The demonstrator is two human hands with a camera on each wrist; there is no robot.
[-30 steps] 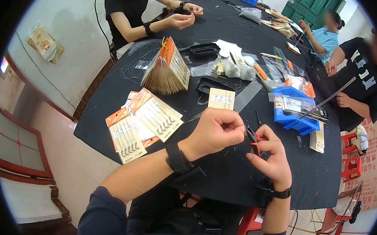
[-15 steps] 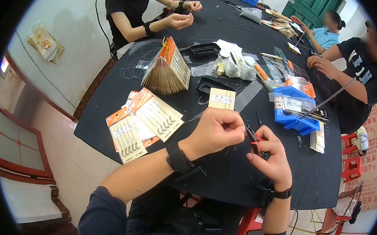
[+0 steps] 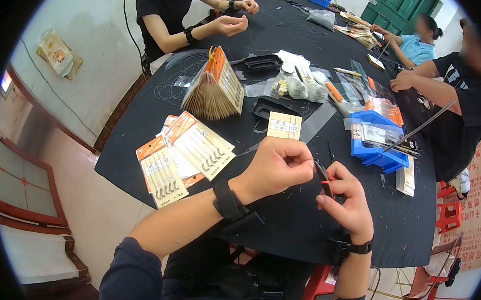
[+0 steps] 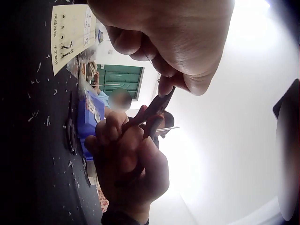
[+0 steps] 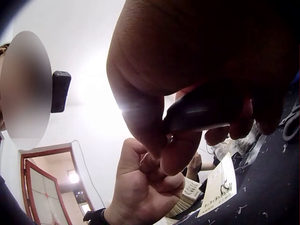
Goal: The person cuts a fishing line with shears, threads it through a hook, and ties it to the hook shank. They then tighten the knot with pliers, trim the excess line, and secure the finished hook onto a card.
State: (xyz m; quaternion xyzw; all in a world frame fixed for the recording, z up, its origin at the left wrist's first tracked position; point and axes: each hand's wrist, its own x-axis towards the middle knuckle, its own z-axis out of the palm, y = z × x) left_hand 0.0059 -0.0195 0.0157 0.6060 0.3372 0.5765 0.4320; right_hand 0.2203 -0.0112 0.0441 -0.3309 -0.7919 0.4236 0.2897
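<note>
My left hand (image 3: 281, 167) is held above the table's near side, thumb and fingers pinching a thin line (image 4: 148, 60) whose short end shows in the left wrist view. What lies inside the fingertips is hidden. My right hand (image 3: 353, 208) grips small pliers (image 3: 324, 179) with black jaws and red handles, their tip right at the left fingertips. Just beyond the left hand stands a cream card (image 3: 284, 125) marked 12; in the left wrist view it bears dark hooks. Left of it lie fanned hook cards (image 3: 196, 147) with orange tops.
A thick bundle of cards (image 3: 213, 95) stands farther back. On the right is a blue bin (image 3: 377, 151) with packets and a long rod. Black scissors (image 4: 71, 133) lie near the bin. Black trays, plastic bags and clippings lie about the black-covered table (image 3: 279, 231). Other people sit around it.
My hands stay almost in place; the pliers have turned slightly at the left fingertips. The person at the right has leaned and brought both hands together over the table's edge.
</note>
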